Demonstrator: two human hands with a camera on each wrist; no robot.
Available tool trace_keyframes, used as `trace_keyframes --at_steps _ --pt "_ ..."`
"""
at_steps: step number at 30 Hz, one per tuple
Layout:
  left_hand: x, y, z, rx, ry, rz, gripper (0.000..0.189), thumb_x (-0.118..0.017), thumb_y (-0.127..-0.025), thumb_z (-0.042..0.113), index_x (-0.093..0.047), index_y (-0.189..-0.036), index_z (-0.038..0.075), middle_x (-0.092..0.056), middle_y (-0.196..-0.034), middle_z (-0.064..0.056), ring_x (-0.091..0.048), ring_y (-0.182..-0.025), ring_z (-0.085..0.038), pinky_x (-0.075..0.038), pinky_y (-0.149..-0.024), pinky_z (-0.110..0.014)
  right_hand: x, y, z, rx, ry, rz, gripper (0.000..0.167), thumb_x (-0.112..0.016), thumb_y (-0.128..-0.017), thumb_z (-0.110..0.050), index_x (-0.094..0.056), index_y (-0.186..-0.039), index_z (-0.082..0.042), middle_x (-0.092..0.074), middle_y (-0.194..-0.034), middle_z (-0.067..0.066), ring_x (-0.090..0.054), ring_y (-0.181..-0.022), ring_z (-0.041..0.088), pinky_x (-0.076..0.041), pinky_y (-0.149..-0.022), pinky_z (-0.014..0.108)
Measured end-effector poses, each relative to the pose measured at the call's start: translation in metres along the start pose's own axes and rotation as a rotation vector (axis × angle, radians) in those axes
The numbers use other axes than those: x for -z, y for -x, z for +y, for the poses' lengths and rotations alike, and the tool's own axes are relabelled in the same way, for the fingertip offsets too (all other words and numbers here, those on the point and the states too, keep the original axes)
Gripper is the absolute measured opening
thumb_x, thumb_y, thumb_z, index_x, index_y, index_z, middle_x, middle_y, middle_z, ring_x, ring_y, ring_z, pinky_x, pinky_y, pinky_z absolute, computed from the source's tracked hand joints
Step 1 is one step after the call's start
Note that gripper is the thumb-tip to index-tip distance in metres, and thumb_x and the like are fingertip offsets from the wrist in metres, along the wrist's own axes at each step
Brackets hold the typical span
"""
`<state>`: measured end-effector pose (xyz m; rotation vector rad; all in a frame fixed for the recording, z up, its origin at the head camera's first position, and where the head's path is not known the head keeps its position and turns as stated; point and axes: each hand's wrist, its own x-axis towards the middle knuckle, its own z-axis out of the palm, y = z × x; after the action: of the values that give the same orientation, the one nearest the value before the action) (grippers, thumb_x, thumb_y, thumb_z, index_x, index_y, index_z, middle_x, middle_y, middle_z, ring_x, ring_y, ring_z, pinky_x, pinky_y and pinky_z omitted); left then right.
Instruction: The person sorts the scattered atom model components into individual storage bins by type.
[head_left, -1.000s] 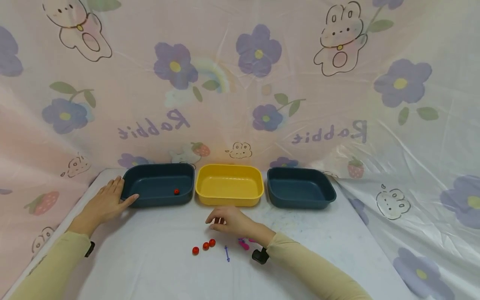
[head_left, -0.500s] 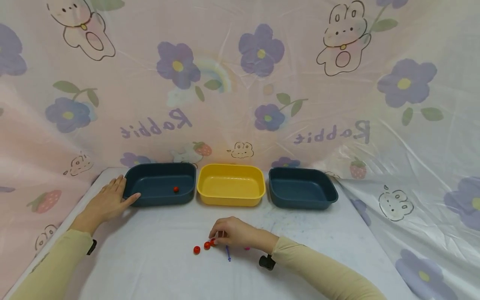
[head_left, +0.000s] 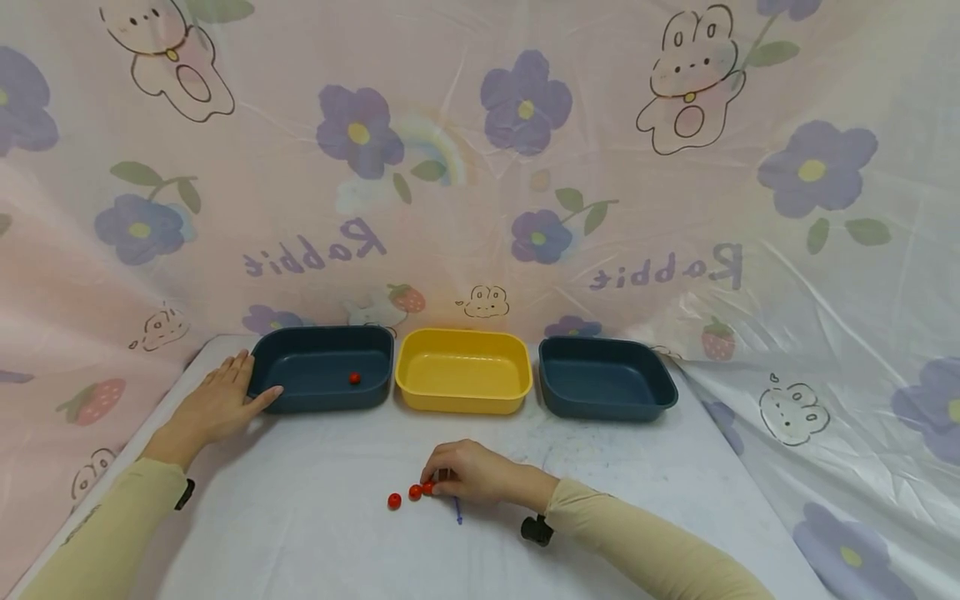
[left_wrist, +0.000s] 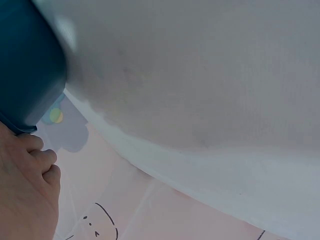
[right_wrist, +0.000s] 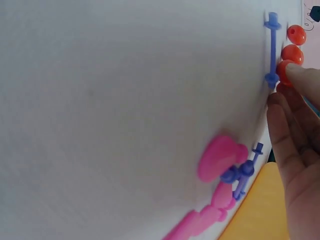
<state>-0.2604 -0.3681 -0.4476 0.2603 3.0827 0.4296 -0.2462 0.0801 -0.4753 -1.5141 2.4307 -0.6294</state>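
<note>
A: While the right hand (head_left: 471, 473) sat low in the middle of the frame, what had its fingers (right_wrist: 286, 131) got hold of?

B: They were curled down onto the nearest of three red beads (head_left: 427, 487) on the worktop (head_left: 315, 533). The wrist view showed a fingertip touching that bead, but I could not tell whether it was truly pinched or only touched.

A: And the left hand (head_left: 213, 407)?

B: It lay flat with straight fingers against the side of the left blue tray (head_left: 320, 377), at centre left, holding nothing. One red bead (head_left: 355, 377) already lay inside that tray.

A: How should the pick have been done well?

B: I judged a light pinch from both sides was best, since a round bead rolls off easily. The fingers also had to stay clear of the blue pin (right_wrist: 272, 50) just beside it, and not nudge the two neighbouring beads (head_left: 404, 497).
</note>
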Motion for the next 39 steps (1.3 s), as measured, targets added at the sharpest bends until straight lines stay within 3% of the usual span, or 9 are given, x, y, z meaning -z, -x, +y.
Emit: trace_keyframes --at_steps 16,24,34,39 --pt "-0.001 0.000 -0.001 -0.004 -0.009 0.012 0.101 -0.039 -0.108 0.060 -0.008 -0.154 -0.024 -0.004 -0.160 -0.047 -0.006 -0.149 -0.064 -0.013 -0.118 -0.075 -0.004 0.001 0.002 0.022 0.005 0.041 0.014 -0.077 -0.096 -0.014 -0.077 -0.110 -0.015 -0.071 -0.104 -0.007 -0.057 -0.086 -0.005 -0.047 -0.079 0.004" --pt "-0.002 -0.001 -0.001 -0.007 -0.004 0.021 0.101 -0.041 -0.108 0.060 -0.009 -0.154 -0.024 -0.005 -0.161 -0.047 -0.007 -0.149 -0.063 -0.012 -0.119 -0.075 0.003 -0.001 0.001 0.043 -0.062 0.113 0.016 -0.077 -0.096 -0.013 -0.076 -0.112 -0.012 -0.073 -0.108 -0.003 -0.061 -0.088 -0.001 -0.052 -0.081 0.009" --pt "0.000 0.000 0.000 -0.011 -0.015 0.023 0.100 -0.040 -0.108 0.060 -0.011 -0.154 -0.023 -0.006 -0.161 -0.046 -0.007 -0.149 -0.063 -0.013 -0.118 -0.075 0.011 -0.018 -0.002 0.043 -0.117 0.209 0.018 -0.075 -0.097 -0.010 -0.075 -0.115 -0.009 -0.074 -0.111 0.000 -0.065 -0.094 0.007 -0.056 -0.084 0.015" --pt "0.000 0.000 0.000 -0.011 -0.038 0.023 0.101 -0.041 -0.107 0.061 -0.013 -0.154 -0.024 -0.007 -0.161 -0.046 -0.011 -0.148 -0.063 -0.015 -0.119 -0.074 0.014 -0.035 0.001 0.061 -0.124 0.252 0.020 -0.074 -0.097 -0.009 -0.073 -0.117 -0.009 -0.075 -0.109 -0.001 -0.065 -0.094 0.005 -0.056 -0.084 0.016"
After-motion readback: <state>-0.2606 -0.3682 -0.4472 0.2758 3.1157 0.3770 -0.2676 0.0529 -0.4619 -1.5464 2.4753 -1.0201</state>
